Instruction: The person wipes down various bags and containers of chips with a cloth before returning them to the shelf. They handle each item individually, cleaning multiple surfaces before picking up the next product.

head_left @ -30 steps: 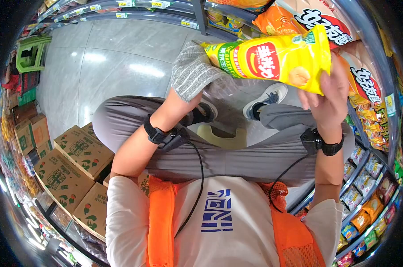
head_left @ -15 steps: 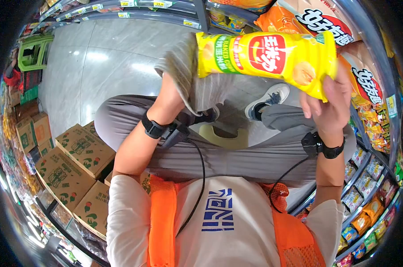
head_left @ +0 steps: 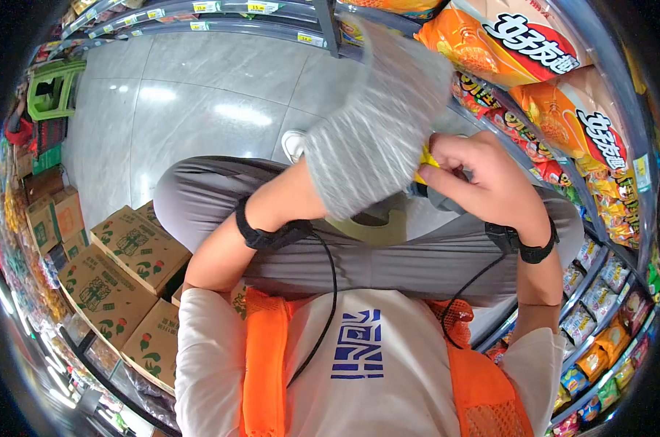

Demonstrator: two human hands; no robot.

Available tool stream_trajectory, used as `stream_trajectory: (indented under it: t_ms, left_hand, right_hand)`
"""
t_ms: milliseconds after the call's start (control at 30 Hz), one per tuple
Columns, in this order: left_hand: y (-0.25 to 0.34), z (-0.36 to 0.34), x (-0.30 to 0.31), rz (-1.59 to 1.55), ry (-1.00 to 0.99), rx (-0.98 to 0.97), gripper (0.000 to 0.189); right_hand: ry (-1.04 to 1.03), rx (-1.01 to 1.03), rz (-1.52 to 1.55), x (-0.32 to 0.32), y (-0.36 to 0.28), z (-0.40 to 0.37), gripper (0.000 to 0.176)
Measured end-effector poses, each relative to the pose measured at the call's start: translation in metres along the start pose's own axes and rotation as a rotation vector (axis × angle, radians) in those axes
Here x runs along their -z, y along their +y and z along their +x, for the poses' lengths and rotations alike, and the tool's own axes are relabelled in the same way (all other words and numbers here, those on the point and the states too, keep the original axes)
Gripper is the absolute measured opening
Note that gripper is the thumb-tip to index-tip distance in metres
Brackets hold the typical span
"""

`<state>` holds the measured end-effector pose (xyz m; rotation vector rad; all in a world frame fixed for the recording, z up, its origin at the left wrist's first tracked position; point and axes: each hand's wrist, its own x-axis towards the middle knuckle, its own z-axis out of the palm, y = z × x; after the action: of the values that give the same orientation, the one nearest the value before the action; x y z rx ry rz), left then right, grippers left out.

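Note:
A grey striped cloth (head_left: 381, 124), blurred by motion, covers my left hand, whose fingers are hidden under it. To its right, my right hand (head_left: 479, 178) has its fingers closed on a yellow snack bag (head_left: 427, 162). Only a small yellow part of the bag shows beside the fingers; the cloth hides most of it. Cloth and bag overlap above my crossed legs.
Large orange snack bags (head_left: 534, 36) fill the shelf at the upper right, with smaller packets (head_left: 596, 298) on racks below. Cardboard boxes (head_left: 137, 244) are stacked at the left. A green plastic stool (head_left: 53, 87) stands at the upper left.
The yellow bag has come down and left behind the cloth, along with my right hand. The cloth has moved up and right, over the bag.

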<state>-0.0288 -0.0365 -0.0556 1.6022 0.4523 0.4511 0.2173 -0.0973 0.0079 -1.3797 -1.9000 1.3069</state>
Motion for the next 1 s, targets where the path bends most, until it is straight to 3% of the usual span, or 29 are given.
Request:
stream_trajectory:
  t_ms: [167, 267, 367, 467, 667, 867, 967, 1000]
  left_hand:
    - [0.004, 0.018, -0.004, 0.152, 0.019, -0.130, 0.042]
    - [-0.008, 0.022, -0.010, 0.284, 0.144, -0.297, 0.043]
    - [-0.012, 0.020, -0.014, 0.388, 0.219, -0.335, 0.040]
    - [-0.016, 0.018, -0.003, 0.436, 0.154, -0.439, 0.034]
    - [0.002, 0.019, -0.002, 0.367, 0.250, -0.422, 0.031]
    - [0.002, 0.013, 0.009, 0.324, 0.287, -0.284, 0.031]
    - [-0.003, 0.001, 0.013, 0.239, 0.340, -0.106, 0.032]
    - [-0.007, -0.004, 0.017, 0.053, 0.404, 0.006, 0.033]
  right_hand:
    - [0.003, -0.058, -0.165, -0.009, 0.005, -0.001, 0.018]
    - [0.009, -0.014, -0.151, -0.015, 0.012, 0.000, 0.015]
    - [0.010, 0.070, -0.209, -0.023, 0.019, 0.000, 0.017]
    - [0.032, 0.132, -0.209, -0.025, 0.016, 0.000, 0.015]
    - [-0.005, 0.158, -0.112, -0.014, 0.008, 0.000, 0.017]
    - [-0.029, 0.069, -0.087, -0.004, 0.000, -0.002, 0.022]
    - [0.000, 0.078, -0.066, -0.004, 0.006, -0.002, 0.022]
    - [0.001, 0.047, -0.058, -0.002, 0.007, -0.003, 0.022]
